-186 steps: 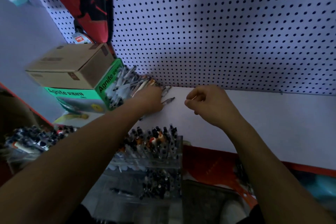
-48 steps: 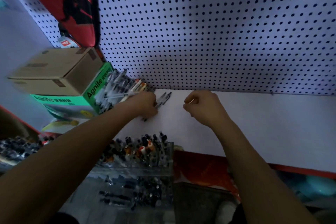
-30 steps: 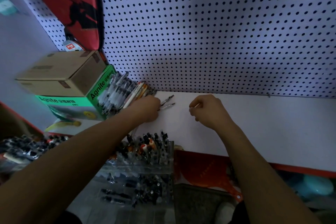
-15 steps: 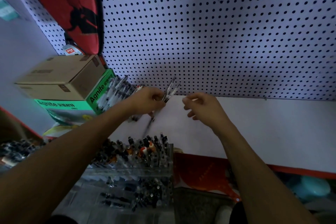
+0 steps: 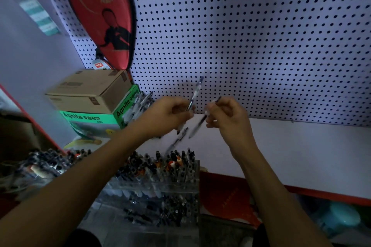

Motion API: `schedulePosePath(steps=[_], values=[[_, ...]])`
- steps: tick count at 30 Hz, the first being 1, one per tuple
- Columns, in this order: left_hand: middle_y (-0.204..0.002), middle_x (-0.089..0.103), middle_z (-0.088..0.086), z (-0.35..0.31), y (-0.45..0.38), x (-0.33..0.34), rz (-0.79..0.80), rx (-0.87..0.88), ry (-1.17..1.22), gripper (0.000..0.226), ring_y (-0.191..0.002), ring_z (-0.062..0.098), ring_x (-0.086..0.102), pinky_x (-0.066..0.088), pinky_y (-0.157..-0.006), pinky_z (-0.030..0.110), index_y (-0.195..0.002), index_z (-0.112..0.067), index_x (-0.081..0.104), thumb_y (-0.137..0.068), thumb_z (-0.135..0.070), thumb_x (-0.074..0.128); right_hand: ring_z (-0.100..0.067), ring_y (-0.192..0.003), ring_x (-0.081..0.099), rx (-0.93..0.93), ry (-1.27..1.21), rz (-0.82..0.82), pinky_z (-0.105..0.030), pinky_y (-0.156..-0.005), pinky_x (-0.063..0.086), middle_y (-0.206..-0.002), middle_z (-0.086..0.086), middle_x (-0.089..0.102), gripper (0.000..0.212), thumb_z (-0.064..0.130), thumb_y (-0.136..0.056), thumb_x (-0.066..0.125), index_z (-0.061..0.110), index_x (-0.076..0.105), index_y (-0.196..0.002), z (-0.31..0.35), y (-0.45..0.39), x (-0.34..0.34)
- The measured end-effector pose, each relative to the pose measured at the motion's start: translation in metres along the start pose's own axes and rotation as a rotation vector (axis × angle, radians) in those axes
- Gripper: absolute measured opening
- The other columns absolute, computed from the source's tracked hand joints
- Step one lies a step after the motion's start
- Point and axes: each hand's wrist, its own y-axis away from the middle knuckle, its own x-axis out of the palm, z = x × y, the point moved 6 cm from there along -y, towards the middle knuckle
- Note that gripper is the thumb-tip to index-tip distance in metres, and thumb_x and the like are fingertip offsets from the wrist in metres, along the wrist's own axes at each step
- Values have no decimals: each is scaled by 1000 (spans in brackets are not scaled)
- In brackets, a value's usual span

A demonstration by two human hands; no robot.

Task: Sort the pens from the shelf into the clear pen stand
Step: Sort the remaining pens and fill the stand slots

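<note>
Two hands each pinch a pen, left hand (image 5: 168, 114) maybe several, which could slip above the clear pen stand (image 5: 160, 178), right hand (image 5: 226, 116).

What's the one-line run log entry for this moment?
left hand: holds pens | right hand: pinches pen | clear pen stand: below, partly filled

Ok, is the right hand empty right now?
No, the right hand pinches a pen above the white shelf, while the left hand grips other pens.
</note>
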Motion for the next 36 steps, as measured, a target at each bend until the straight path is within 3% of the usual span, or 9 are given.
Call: schedulePosePath(steps=[4,7,11,14,17,23,28,32,36], values=[[-73,63,9,-17,48,-23,-252,-79,391,12,-66,9,67,52,-57,20,-100,-9,66,-89,-5,66,-20,-66,61,-86,-133,3,-28,-64,56,-91,-21,68,5,13,-96,60,8,61,-97,28,19,6],[-77,70,3,-14,89,-25,-336,-134,641,38,-78,19,71,56,-62,27,-120,-3,57,-83,-7,66,-18,-63,61,-95,-166,57,-29,-64,56,-90,-17,69,11,12,-98,57,8,63,-106,37,40,16],[-92,74,11,7,140,-20,-430,-202,732,40,-81,28,71,57,-69,39,-118,-2,57,-82,-19,62,-19,-60,61,-68,-141,168,-31,-63,57,-90,-7,73,13,11,-99,54,7,64,-105,40,71,33],[-90,74,8,28,169,-7,-483,-282,737,30,-84,27,72,56,-75,42,-106,-7,63,-80,-21,63,-20,-58,63,-77,-36,242,-32,-63,59,-85,-9,72,9,11,-97,58,7,65,-100,39,92,47],[-88,75,6,47,188,7,-481,-331,726,23,-87,23,72,57,-75,37,-96,-12,66,-74,-20,68,-18,-63,68,-79,152,307,-28,-64,58,-81,-6,71,8,16,-94,65,10,65,-99,26,111,62],[-91,76,1,87,215,33,-427,-429,633,21,-89,17,72,57,-74,28,-98,-11,64,-86,6,66,-5,-72,70,-31,416,418,-30,-74,60,-84,6,70,11,20,-92,67,20,66,-103,-8,134,90],[-93,71,-9,106,220,45,-303,-476,323,31,-92,1,67,55,-84,22,-95,-32,62,-85,-5,72,5,-87,63,-57,639,508,-7,-79,51,-100,17,64,24,24,-91,69,24,66,-114,-29,140,105],[-92,66,-20,103,224,36,-391,-449,159,28,-87,-12,61,47,-78,4,-100,-30,64,-85,-7,71,4,-88,64,-78,672,518,-7,-80,50,-102,15,65,27,21,-89,71,23,68,-116,-32,141,109],[-91,68,-21,94,228,25,-477,-412,148,25,-88,-9,63,51,-77,10,-93,-32,67,-85,-8,71,4,-89,63,-104,661,498,-7,-81,50,-97,13,67,22,16,-89,71,20,70,-111,-25,140,105]])
